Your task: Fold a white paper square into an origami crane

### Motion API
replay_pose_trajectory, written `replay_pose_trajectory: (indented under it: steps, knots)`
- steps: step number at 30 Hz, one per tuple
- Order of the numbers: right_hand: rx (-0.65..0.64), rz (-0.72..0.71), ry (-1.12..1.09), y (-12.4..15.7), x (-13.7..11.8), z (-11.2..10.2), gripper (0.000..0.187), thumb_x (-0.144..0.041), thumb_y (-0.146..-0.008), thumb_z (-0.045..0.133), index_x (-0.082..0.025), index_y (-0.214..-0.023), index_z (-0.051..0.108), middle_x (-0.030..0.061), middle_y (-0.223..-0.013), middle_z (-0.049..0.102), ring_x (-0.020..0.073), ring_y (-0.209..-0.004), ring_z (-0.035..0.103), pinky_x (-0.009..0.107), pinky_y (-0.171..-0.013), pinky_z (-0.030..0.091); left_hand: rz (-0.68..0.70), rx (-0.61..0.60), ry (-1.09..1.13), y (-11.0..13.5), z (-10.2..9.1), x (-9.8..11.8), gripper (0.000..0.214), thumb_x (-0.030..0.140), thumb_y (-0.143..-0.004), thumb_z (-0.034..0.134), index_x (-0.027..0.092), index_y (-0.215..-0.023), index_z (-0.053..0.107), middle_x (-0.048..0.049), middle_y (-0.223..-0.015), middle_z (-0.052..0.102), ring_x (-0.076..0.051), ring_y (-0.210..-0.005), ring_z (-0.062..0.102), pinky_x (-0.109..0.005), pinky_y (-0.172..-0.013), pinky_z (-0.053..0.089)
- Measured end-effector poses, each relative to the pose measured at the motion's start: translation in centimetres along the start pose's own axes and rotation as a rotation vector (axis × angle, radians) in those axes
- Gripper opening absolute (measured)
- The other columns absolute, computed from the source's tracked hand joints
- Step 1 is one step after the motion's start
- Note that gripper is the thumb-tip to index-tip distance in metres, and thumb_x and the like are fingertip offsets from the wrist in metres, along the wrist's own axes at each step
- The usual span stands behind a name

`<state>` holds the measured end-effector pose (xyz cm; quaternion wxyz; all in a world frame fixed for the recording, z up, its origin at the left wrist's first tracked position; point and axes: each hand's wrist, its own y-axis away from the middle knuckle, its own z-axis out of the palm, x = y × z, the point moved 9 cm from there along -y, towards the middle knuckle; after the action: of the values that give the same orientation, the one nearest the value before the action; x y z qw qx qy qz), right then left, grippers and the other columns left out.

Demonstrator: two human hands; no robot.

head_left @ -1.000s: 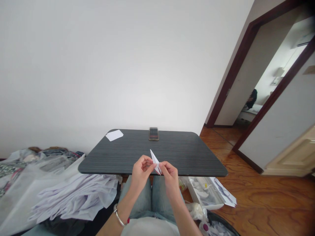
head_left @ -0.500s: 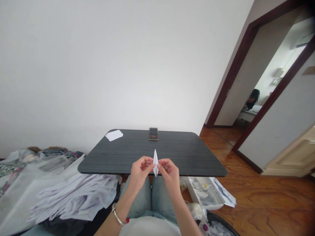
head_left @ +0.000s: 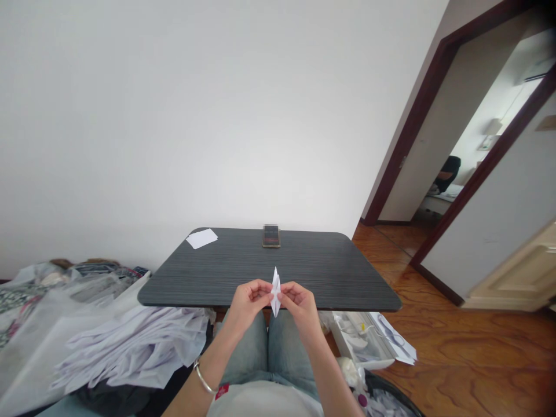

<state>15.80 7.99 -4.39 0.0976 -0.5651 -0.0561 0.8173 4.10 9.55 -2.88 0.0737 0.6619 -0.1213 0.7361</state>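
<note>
A white folded paper [head_left: 275,289], narrow and diamond-shaped with pointed ends, is held upright over the near edge of the dark table [head_left: 226,260]. My left hand [head_left: 253,300] pinches its left side between thumb and fingers. On the opposite side my right hand [head_left: 299,302] grips it the same way, thumb toward me. The fingertips behind the paper are partly hidden. A slit runs down its middle, and its upper tip shows more than one point.
White paper sheets [head_left: 202,238] lie at the table's far left corner. A phone [head_left: 271,236] stands at the back edge. White cloth [head_left: 139,344] is heaped at left; an open white box [head_left: 362,341] sits on the floor at right. A person [head_left: 447,174] is visible through the doorway.
Both hands and the folded paper have shifted slightly down and right. The paper's upper points now look a little apart. Both hands keep their grip.
</note>
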Motion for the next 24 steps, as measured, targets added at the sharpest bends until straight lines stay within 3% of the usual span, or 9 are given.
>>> replay_pose_trajectory:
  steps: [14,19,24]
  knots:
    - [-0.020,-0.074,0.031,0.2,-0.8,0.3,0.008,-0.026,-0.067,0.064,-0.019,-0.062,0.062,-0.0019,-0.058,0.058,0.0125,-0.053,0.054,0.024,-0.054,0.047,0.036,-0.023,-0.045,0.1,0.2,0.4,0.005,0.019,-0.065,0.064,0.015,-0.066,0.066,-0.0010,-0.060,0.064,-0.016,-0.060,0.059,-0.026,-0.062,0.047]
    - [-0.037,-0.108,0.072,0.2,-0.6,0.1,0.006,-0.022,-0.070,0.060,-0.019,-0.065,0.061,-0.0026,-0.058,0.056,0.0118,-0.053,0.052,0.023,-0.053,0.044,0.018,-0.034,0.044,0.2,0.5,0.6,0.014,0.028,-0.068,0.064,0.015,-0.066,0.059,0.0001,-0.062,0.061,-0.014,-0.058,0.058,-0.026,-0.060,0.047]
    - [-0.047,-0.148,0.132,0.5,-1.0,0.4,0.007,-0.021,-0.072,0.059,-0.018,-0.065,0.059,-0.0029,-0.059,0.054,0.0109,-0.052,0.051,0.022,-0.052,0.041,0.013,0.019,0.035,0.1,0.1,0.5,0.026,0.027,-0.060,0.073,0.016,-0.065,0.049,0.0036,-0.058,0.056,-0.010,-0.053,0.054,-0.022,-0.054,0.045]
